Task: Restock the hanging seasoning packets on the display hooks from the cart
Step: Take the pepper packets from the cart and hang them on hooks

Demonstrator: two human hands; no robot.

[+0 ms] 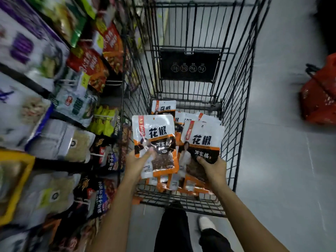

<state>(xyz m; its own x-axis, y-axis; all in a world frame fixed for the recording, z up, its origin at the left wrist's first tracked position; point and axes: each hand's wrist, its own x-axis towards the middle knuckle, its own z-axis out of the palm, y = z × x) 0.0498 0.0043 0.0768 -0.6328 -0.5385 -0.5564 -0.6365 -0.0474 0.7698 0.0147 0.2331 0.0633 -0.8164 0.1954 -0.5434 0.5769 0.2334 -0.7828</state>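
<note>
Early stage, I'd say: left hand pinches one packet, right hand has fingers clamped on a fanned bunch, both over the cart at 12 o'clock, loose packets left inside, hanging on the display rack at 9 o'clock (blurred) still ahead.

A smooth pale grey floor fills the right side, dimly and evenly lit, with faint seams. A crumpled red bag with black handles sits on it at the far right edge. Along the left runs dark metal shelving, crowded with blurred coloured packages.
</note>
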